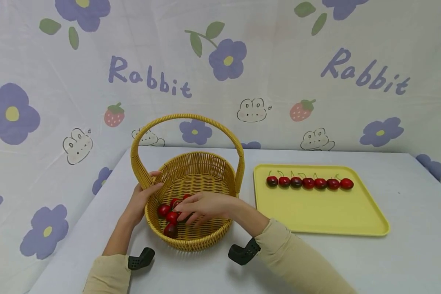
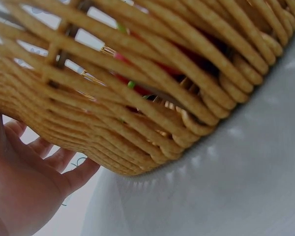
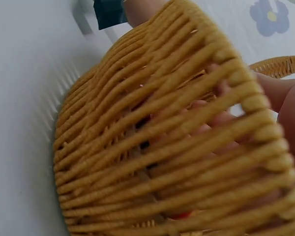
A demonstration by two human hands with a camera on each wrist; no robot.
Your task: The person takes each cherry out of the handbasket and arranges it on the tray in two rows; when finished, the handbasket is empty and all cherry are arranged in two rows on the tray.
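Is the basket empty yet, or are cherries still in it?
Not empty. The basket holds several red cherries at its front left, where the right hand reaches among them; an exact count is hidden by the fingers.

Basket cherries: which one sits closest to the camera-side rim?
The dark red cherry at the front of the basket, lying apart, below the brighter cluster that the right hand reaches into. It is the darkest and lowest in the head view.
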